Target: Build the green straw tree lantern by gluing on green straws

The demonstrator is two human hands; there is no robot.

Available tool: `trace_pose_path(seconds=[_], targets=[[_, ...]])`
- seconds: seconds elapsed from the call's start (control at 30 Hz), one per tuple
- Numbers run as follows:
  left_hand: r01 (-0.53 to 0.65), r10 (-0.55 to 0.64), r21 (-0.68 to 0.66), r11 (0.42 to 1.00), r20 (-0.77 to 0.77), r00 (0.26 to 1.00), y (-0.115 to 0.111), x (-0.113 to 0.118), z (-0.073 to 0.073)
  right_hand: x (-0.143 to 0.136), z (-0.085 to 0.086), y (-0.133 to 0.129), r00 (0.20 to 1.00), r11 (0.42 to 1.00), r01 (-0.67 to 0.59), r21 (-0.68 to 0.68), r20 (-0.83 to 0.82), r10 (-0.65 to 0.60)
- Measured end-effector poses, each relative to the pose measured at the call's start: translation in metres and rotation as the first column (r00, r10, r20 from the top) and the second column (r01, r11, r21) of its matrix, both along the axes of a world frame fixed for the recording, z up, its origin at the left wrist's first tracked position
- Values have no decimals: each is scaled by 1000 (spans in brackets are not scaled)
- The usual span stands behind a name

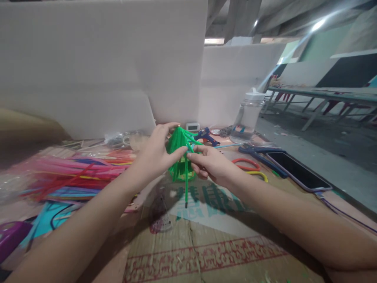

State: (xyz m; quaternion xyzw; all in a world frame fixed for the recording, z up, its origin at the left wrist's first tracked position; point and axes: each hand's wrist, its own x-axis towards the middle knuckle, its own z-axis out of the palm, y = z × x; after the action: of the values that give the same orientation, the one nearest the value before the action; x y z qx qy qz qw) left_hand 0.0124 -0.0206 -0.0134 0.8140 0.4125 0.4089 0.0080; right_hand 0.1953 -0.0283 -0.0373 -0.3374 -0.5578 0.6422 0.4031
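Observation:
A cone-shaped bundle of green pipe cleaners stands over the middle of the board, with a green ring-like base under it. My left hand is closed round the bundle's left side, fingers at its top and behind it, thumb across its front. From the right, my right hand pinches a green strand at the front, close to the left thumb. One longer pipe cleaner hangs straight down between the hands, its tip dark. Several strands fan out at the upper right. The fingers behind the bundle are hidden.
Loose coloured pipe cleaners lie at left. Behind are a small white digital display, a blue glue gun and a clear bottle. Scissors with red and yellow handles, pliers and a phone lie at right.

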Motion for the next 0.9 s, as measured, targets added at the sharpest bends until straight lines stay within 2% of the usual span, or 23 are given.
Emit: trace_pose_path(seconds=[0.13, 0.3, 0.53, 0.73, 0.83, 0.9], targets=[[-26, 26, -7, 1000, 19, 999, 3, 0, -2, 1, -1, 1, 1000, 1000, 1, 26, 12, -1], [-35, 35, 0, 999, 4, 999, 5, -2, -2, 0, 1, 0, 998, 999, 16, -27, -66, -18], [1, -1, -9, 1000, -8, 1000, 3, -3, 1, -1, 1, -3, 993, 998, -21, -57, -121, 14], [74, -77, -112, 991, -22, 997, 1, -7, 7, -1, -1, -1, 993, 998, -37, -52, -118, 30], [110, -105, -166, 980, 35, 994, 2, -9, 7, -1, -2, -1, 994, 998, -25, -51, -104, 19], [136, -113, -193, 972, 126, 986, 2, -10, 9, -1, -1, -1, 996, 999, -8, -50, -85, 4]])
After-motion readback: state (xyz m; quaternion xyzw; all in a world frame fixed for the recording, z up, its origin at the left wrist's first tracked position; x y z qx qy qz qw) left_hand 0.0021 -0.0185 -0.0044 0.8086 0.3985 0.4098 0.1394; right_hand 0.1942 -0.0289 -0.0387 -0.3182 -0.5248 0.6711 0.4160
